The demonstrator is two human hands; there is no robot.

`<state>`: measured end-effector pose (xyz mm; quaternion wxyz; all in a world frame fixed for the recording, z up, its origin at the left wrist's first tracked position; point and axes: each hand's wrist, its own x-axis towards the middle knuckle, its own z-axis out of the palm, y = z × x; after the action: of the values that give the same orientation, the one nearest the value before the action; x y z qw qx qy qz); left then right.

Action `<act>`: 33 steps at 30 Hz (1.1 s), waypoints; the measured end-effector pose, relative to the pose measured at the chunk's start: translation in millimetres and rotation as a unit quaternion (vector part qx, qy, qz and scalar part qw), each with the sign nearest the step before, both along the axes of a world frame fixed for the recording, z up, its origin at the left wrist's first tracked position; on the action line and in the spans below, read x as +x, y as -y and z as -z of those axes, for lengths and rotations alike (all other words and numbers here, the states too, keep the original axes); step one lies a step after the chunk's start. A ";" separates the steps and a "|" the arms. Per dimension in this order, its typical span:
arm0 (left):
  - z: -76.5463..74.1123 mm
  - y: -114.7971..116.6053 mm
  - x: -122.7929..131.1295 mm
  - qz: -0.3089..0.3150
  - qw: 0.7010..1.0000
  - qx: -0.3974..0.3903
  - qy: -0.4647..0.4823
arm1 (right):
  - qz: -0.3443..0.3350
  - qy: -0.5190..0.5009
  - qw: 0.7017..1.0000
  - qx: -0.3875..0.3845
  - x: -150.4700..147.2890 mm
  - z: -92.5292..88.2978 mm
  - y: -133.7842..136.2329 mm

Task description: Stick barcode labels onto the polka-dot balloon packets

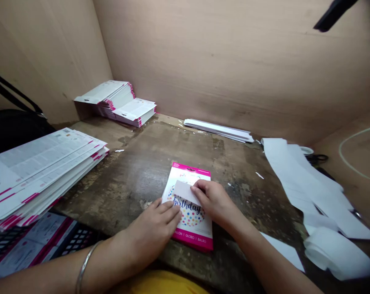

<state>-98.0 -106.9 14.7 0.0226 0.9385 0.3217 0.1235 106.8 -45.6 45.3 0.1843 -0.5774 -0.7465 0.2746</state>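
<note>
A pink and white balloon package (189, 173) with the word "birthday" and coloured dots lies flat on the worn wooden table (136, 163). My left hand (154, 230) rests flat on its lower left edge, fingers stretched out together. My right hand (213, 200) pinches a small white label (185, 191) over the middle of the package. The label sits tilted across the printed circle.
A fanned stack of printed cards (40, 167) lies at the left, two more stacks (117, 102) in the far left corner. Thin white sheets (218, 130) lie by the back wall. White backing strips (310, 183) and a paper roll (337, 251) lie at the right, scissors (317, 158) behind.
</note>
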 end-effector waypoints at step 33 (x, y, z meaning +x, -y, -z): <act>1.6 -14.7 -10.6 -0.001 0.997 -0.076 -0.024 | -0.037 0.215 0.954 0.206 -19.0 13.5 32.6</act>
<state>-108.7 -92.2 13.1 0.0864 0.9364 0.3315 0.0764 87.8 -78.2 31.8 0.1239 -0.5444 -0.8296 -0.0091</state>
